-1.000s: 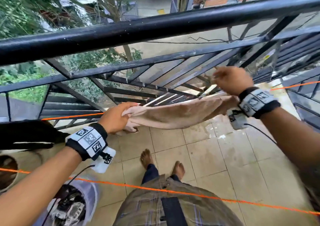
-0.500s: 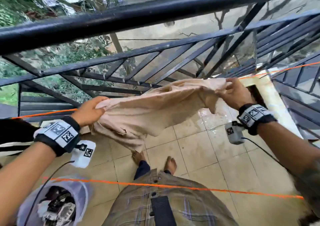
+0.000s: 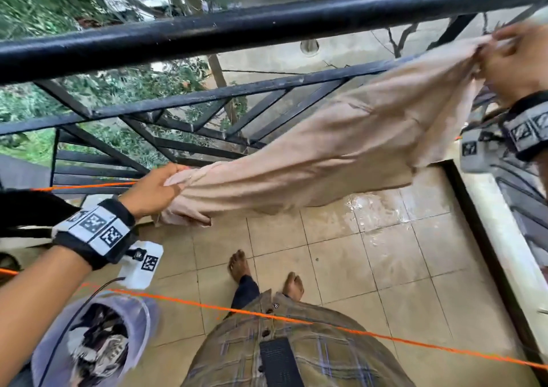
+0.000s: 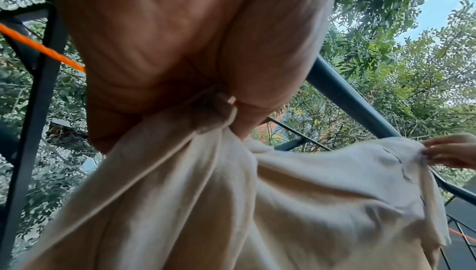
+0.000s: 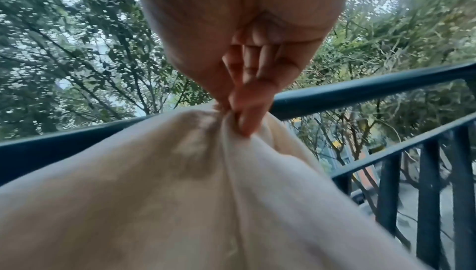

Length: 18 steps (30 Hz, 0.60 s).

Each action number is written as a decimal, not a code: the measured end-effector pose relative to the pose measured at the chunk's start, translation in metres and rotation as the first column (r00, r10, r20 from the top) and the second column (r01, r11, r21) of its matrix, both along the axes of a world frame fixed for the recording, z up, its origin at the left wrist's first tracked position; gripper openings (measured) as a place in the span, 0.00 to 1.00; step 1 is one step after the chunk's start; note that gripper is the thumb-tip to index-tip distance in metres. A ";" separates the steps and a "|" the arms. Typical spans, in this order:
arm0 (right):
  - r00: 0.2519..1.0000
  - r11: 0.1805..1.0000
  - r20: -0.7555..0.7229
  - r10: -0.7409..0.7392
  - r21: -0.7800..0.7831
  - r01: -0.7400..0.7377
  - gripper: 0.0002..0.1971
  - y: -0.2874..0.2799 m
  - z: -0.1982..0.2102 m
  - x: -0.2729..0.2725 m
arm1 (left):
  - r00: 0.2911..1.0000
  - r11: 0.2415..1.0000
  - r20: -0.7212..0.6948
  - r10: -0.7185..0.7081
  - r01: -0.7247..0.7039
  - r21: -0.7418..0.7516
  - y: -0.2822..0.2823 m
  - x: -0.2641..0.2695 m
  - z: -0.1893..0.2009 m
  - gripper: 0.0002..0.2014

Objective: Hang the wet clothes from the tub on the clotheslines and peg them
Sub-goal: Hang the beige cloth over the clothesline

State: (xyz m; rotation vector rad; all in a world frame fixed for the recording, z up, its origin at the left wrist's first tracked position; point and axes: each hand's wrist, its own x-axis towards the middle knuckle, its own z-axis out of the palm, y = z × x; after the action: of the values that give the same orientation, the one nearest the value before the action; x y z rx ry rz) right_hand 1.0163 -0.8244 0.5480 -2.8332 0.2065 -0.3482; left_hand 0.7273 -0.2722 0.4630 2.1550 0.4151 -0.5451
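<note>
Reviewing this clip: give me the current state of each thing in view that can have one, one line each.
beige cloth: stretched in the air between both hands, not on a line, unpegged.
left hand: grips the cloth's lower end.
right hand: pinches the cloth's upper end, raised.
near orange clothesline: taut, bare where visible.
far orange clothesline: taut; a dark garment seems to hang at its left.
tub: still holds clothes.
floor tiles: wet.

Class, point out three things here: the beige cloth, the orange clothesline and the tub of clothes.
beige cloth (image 3: 341,149), head view, middle of the stretched fabric.
orange clothesline (image 3: 370,333), head view, near line's span.
tub (image 3: 142,312), head view, its rim.
</note>
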 end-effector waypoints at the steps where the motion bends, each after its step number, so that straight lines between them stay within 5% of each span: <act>1: 0.994 0.999 -0.103 0.037 0.022 -0.035 0.23 0.013 0.006 0.001 | 1.000 1.000 0.001 0.014 -0.014 0.003 -0.002 -0.002 0.000 0.16; 4: 0.883 0.971 -0.433 0.182 -0.060 -0.229 0.21 0.055 -0.009 -0.018 | 0.999 0.999 -0.002 0.043 -0.043 0.006 -0.010 -0.003 -0.005 0.13; 7: 0.825 0.965 -0.526 0.206 -0.031 -0.260 0.14 0.072 -0.040 -0.056 | 0.998 0.998 -0.036 0.055 -0.054 0.026 -0.010 -0.002 -0.012 0.16; 12: 0.899 0.987 -0.416 0.134 -0.026 -0.159 0.10 0.058 -0.080 -0.114 | 0.990 0.994 -0.111 0.084 -0.076 0.074 -0.009 0.000 -0.023 0.14; 18: 0.760 0.961 -0.647 0.051 0.239 0.139 0.17 0.038 -0.137 -0.159 | 0.985 0.982 -0.143 0.096 -0.071 0.173 -0.002 0.008 -0.032 0.06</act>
State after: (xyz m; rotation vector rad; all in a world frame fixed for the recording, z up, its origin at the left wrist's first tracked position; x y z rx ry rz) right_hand 0.8575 -0.7861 0.4111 -2.5509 0.4227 0.6395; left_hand 0.7352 -0.2746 0.4306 2.2516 0.6524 -0.6481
